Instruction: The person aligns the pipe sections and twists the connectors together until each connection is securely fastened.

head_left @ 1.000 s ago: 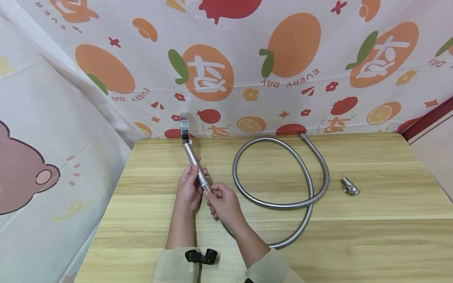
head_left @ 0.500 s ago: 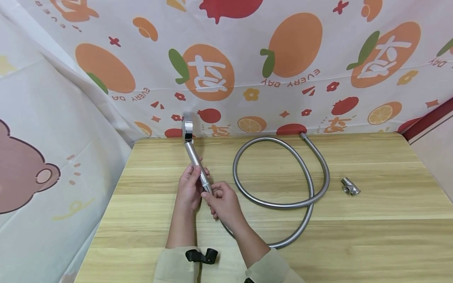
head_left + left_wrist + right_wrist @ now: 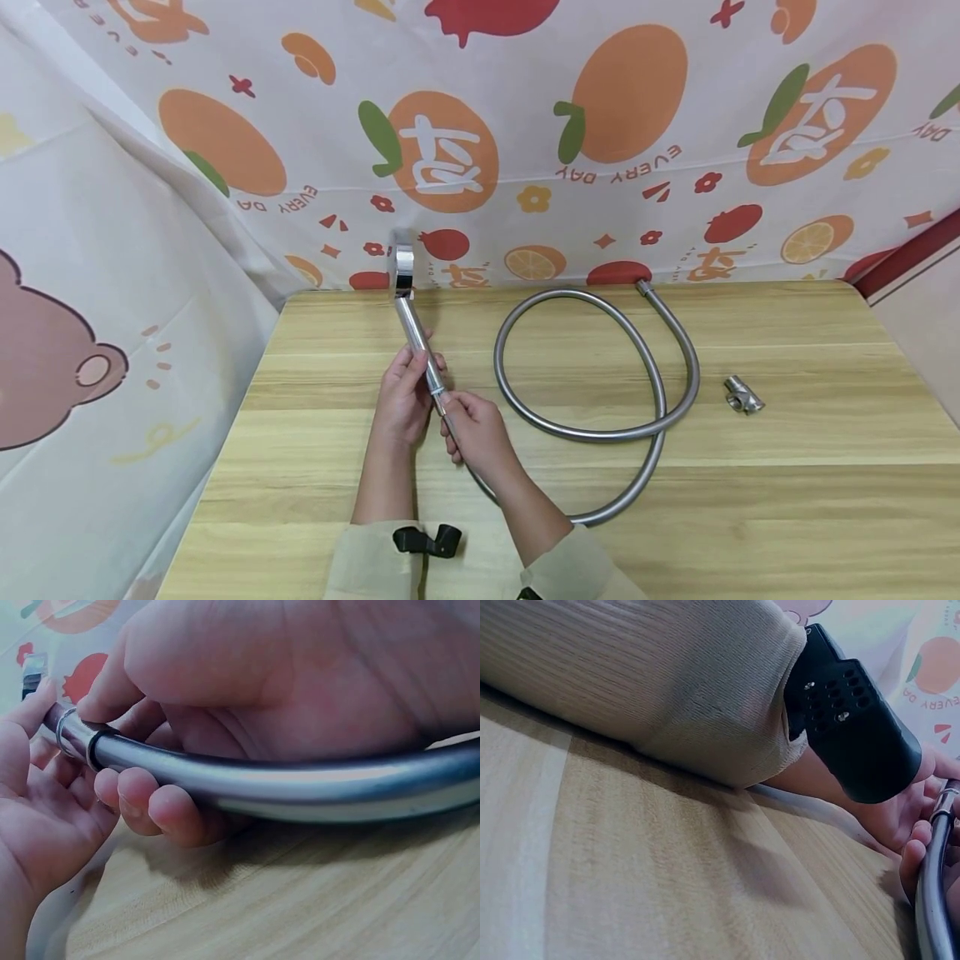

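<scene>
A chrome handheld shower head (image 3: 405, 271) stands tilted near the back edge of the table, and my left hand (image 3: 402, 398) grips its handle (image 3: 414, 325). Just below, my right hand (image 3: 477, 433) pinches the end fitting of a grey metal shower hose (image 3: 609, 436), where it meets the handle's lower end. Seen from the left wrist, the fitting (image 3: 81, 739) lines up with the handle, and the right fingers curl round the hose (image 3: 315, 787). In the right wrist view the hose (image 3: 932, 900) bends down from the hands.
The hose lies in a loop on the wooden table (image 3: 787, 517), its other end fitting (image 3: 643, 288) by the back edge. A small chrome tee valve (image 3: 742, 396) lies at the right. A fruit-print cloth (image 3: 525, 125) hangs behind. A black wrist mount (image 3: 427, 542) sits on the left sleeve.
The shower head has turned about its handle and shifted slightly right. My right fingers and thumb have changed their hold on the hose fitting; my left hand stays nearly in place.
</scene>
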`<control>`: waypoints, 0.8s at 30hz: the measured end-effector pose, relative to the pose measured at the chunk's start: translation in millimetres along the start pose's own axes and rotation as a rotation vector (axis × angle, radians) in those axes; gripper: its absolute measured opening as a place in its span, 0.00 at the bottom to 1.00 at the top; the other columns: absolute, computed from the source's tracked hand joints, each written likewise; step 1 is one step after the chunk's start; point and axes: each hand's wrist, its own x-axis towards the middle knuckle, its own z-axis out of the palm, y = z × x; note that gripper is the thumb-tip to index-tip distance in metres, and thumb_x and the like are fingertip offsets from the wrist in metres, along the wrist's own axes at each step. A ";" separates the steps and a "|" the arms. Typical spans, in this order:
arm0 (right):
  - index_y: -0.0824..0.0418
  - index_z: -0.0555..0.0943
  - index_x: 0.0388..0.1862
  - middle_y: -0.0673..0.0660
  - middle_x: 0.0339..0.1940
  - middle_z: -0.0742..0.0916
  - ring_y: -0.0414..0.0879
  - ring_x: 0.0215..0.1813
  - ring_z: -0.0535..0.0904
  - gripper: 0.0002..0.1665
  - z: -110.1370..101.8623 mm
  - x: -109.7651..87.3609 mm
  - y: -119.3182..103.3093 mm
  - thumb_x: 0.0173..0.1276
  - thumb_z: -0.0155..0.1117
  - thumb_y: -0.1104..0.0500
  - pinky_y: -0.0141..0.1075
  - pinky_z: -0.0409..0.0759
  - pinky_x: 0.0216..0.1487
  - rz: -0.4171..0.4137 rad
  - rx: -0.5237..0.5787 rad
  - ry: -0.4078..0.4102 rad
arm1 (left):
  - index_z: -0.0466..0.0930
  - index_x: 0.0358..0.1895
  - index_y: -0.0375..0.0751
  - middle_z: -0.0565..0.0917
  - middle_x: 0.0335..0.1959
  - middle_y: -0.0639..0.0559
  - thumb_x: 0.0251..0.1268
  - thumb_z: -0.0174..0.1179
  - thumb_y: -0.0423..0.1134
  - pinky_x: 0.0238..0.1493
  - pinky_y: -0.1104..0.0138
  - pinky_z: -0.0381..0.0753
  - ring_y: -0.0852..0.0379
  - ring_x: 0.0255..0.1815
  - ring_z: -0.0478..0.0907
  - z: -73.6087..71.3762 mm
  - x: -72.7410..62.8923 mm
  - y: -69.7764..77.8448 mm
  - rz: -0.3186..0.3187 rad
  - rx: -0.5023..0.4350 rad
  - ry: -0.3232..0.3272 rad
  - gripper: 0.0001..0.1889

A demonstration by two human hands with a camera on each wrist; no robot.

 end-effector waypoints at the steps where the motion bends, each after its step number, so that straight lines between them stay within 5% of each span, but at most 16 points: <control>1: 0.60 0.82 0.48 0.53 0.21 0.79 0.41 0.15 0.71 0.22 -0.1 0.1 0.2 0.73 0.58 0.44 0.29 0.72 0.15 0.001 -0.003 -0.002 | 0.76 0.61 0.48 0.84 0.29 0.56 0.73 0.56 0.42 0.39 0.72 0.78 0.61 0.34 0.79 0.0 -0.2 -0.1 0.000 0.003 -0.003 0.16; 9: 0.48 0.73 0.56 0.52 0.18 0.79 0.42 0.13 0.71 0.23 -1.1 0.8 2.6 0.66 0.67 0.45 0.31 0.70 0.13 -0.037 -0.043 -0.009 | 0.75 0.62 0.49 0.83 0.31 0.55 0.72 0.57 0.43 0.38 0.71 0.78 0.61 0.33 0.78 0.5 -1.9 -0.7 0.012 0.035 -0.010 0.18; 24: 0.53 0.78 0.55 0.55 0.19 0.80 0.44 0.13 0.73 0.23 -3.5 -0.9 0.3 0.74 0.55 0.39 0.33 0.74 0.14 0.048 -0.009 -0.065 | 0.78 0.59 0.51 0.87 0.32 0.55 0.71 0.58 0.40 0.41 0.72 0.78 0.60 0.35 0.82 -2.2 -2.3 0.2 -0.011 0.004 -0.055 0.15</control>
